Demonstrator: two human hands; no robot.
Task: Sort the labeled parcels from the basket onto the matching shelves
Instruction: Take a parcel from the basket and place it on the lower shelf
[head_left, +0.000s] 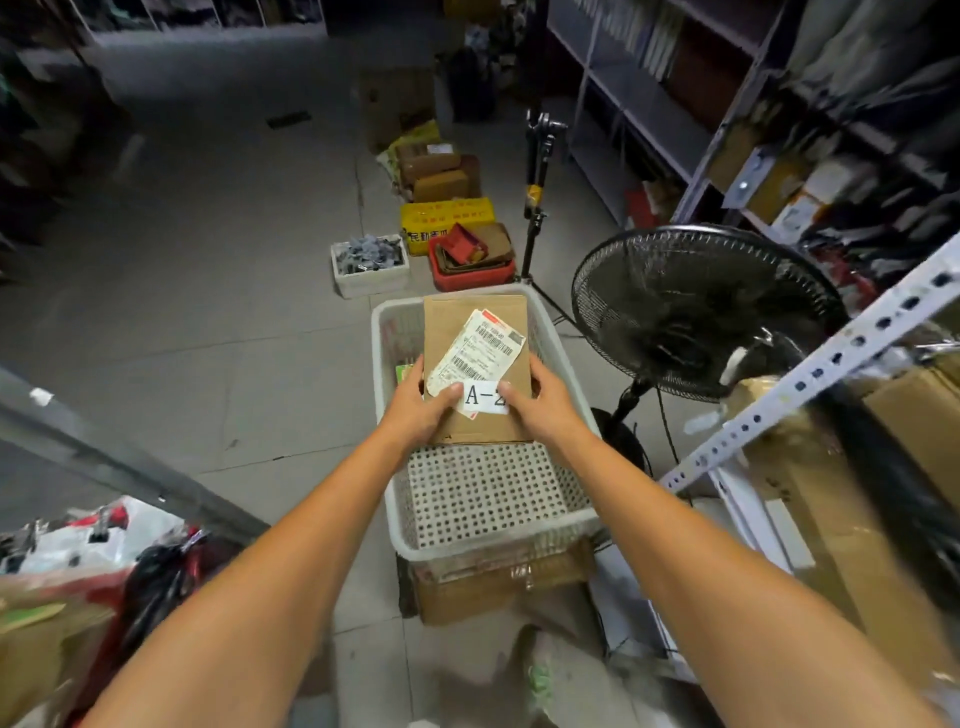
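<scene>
left hand (422, 406) and right hand (541, 408) grip the flat brown cardboard parcel (448, 332) over the nearly empty white plastic basket (488, 491), not shelved yet

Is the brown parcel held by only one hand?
No, the left hand and the right hand both grip the brown parcel at its near end, over the white basket.
</scene>
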